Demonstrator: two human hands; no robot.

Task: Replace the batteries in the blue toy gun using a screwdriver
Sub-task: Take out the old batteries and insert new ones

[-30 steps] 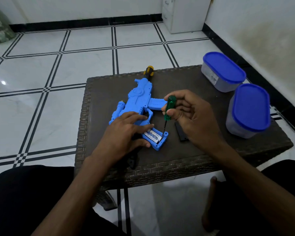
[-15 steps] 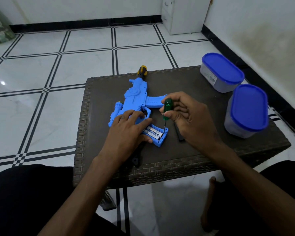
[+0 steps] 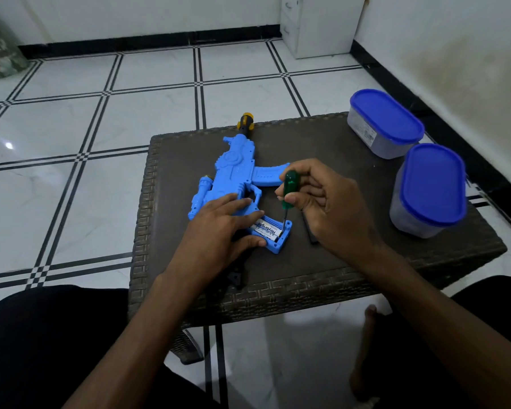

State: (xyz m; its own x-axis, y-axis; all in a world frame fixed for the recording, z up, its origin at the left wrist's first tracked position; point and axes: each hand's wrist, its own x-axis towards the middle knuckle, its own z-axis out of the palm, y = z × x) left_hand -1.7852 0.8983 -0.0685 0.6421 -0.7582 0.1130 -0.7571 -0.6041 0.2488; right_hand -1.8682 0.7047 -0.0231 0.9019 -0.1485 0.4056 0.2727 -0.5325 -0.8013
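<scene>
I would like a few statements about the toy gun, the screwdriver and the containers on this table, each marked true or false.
1. The right hand holds a green-handled screwdriver. True.
2. The battery compartment of the blue toy gun is closed by its cover. False: it is open, and a white battery shows inside.
3. The left hand rests on the toy gun. True.
4. Both containers have red lids. False: the near container and the far container have blue lids.
5. The screwdriver tip points down at the compartment. True.
6. The toy gun lies on the floor. False: it lies on the dark woven table.
</scene>
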